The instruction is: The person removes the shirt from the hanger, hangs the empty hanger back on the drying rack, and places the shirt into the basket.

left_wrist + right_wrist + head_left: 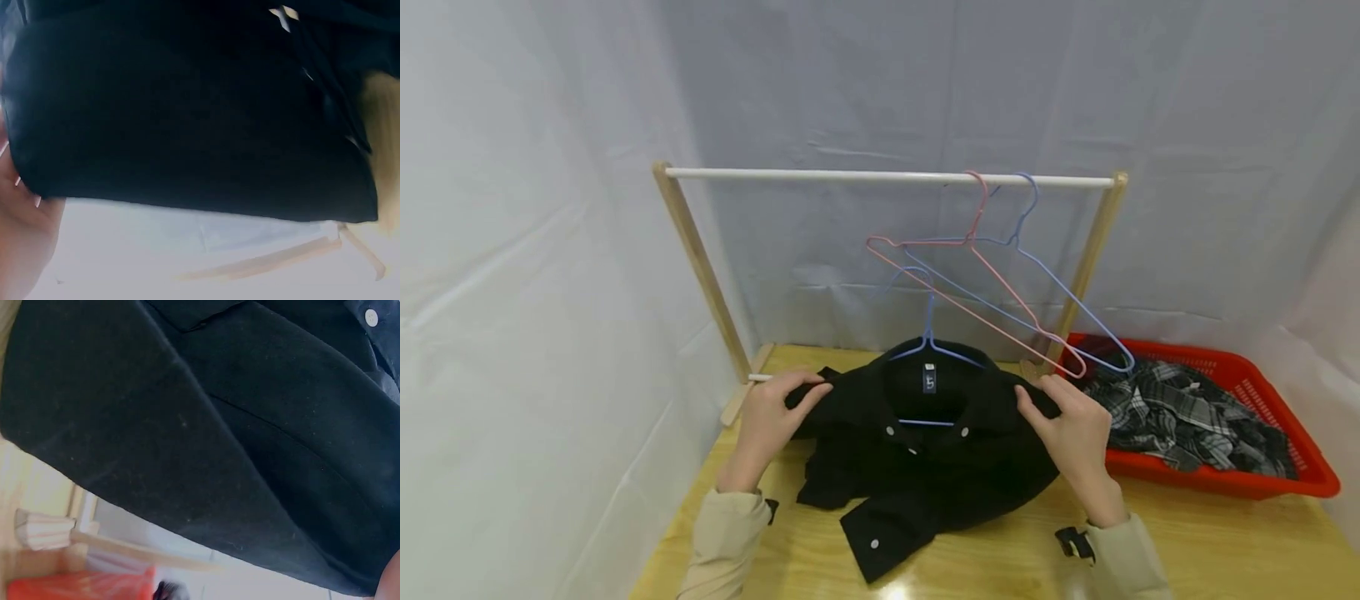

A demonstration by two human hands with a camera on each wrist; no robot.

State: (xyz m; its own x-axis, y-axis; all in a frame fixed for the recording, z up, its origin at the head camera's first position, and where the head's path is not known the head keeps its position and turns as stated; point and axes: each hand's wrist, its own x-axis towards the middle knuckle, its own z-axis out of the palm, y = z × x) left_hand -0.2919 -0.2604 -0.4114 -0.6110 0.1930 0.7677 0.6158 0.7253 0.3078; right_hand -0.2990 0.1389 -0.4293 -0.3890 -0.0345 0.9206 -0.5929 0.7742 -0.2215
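Observation:
A black shirt (865, 425) with white buttons hangs over a blue hanger (930, 321), whose hook stands up out of the collar. The hanger's lower bar shows through the neck opening, and its shoulder ends are hidden in the cloth. My left hand (771, 421) pinches the shirt's left shoulder, thumb and fingers on the fabric. On the other side my right hand (1070, 423) pinches the right shoulder the same way. One cuff lies forward over the wooden table. Dark cloth fills most of both wrist views, with the left hand (28, 231) at one edge and the right hand (390, 578) at a corner.
Behind the shirt stands a rack with a white rail (812, 175) and wooden legs. A pink hanger (977, 242) and another blue hanger (1052, 275) hang from its right part. To the right, a red basket (1225, 479) holds plaid cloth (1187, 408).

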